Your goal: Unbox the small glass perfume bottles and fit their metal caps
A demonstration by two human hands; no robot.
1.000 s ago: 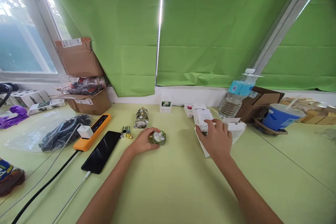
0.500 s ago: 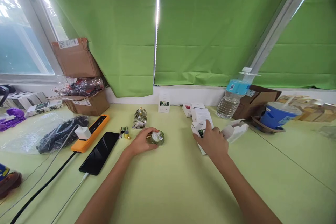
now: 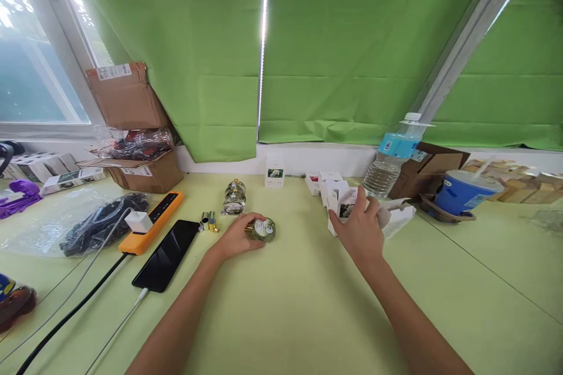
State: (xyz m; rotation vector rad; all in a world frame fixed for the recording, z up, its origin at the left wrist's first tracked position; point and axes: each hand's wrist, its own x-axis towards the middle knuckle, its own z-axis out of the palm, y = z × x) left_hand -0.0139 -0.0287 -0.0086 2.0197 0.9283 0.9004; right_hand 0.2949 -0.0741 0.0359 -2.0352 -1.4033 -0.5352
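Note:
Fingers of my left hand (image 3: 240, 237) wrap round a small round glass bottle (image 3: 265, 230) with a gold cap, which lies on the table. My right hand (image 3: 361, 228) grips a small white box (image 3: 345, 202) with a flower picture, between thumb and fingers. More white boxes (image 3: 330, 177) stand just behind it. An opened white carton (image 3: 398, 218) lies right of that hand. One white box (image 3: 275, 176) stands by the wall. Stacked glass bottles (image 3: 234, 197) stand behind my left hand, near small gold and silver caps (image 3: 208, 221).
On the left are a black phone (image 3: 166, 256), an orange power strip (image 3: 152, 224), cables, a plastic bag (image 3: 39, 228) and a cardboard box (image 3: 145, 176). To the right stand a water bottle (image 3: 391, 164), a brown box (image 3: 428, 170) and a blue cup (image 3: 467, 192).
My right hand has moved slightly up and right, and the white box at its fingers has been raised from lying flat to more upright. My left hand and its bottle have stayed put.

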